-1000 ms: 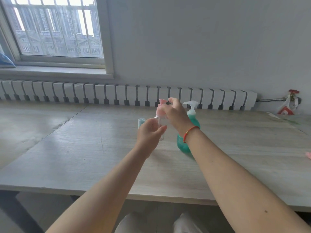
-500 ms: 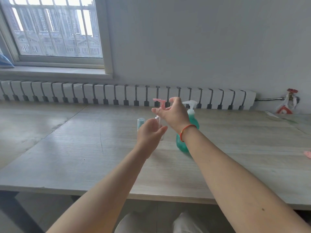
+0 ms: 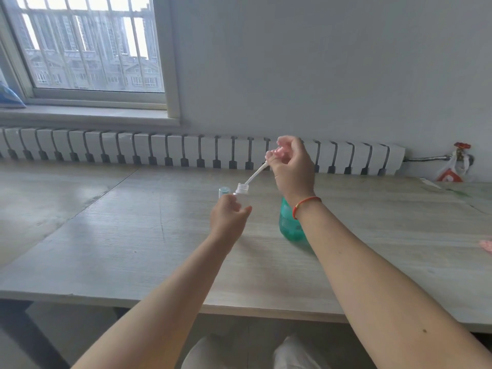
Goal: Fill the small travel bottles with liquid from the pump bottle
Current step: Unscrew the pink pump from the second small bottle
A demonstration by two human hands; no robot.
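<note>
A pale wood-grain table (image 3: 111, 235) carries a green pump bottle (image 3: 288, 225) right of centre, a small blue-capped bottle (image 3: 223, 192) further left, and something pink (image 3: 486, 245) at its right edge.

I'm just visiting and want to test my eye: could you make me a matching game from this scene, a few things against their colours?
Things:
1. pump bottle
2. pump top held in the right hand
3. wrist string
4. dip tube

Colours:
A. red
B. white
C. teal green
D. pink

Pairs: 1-C, 2-D, 3-A, 4-B
</note>
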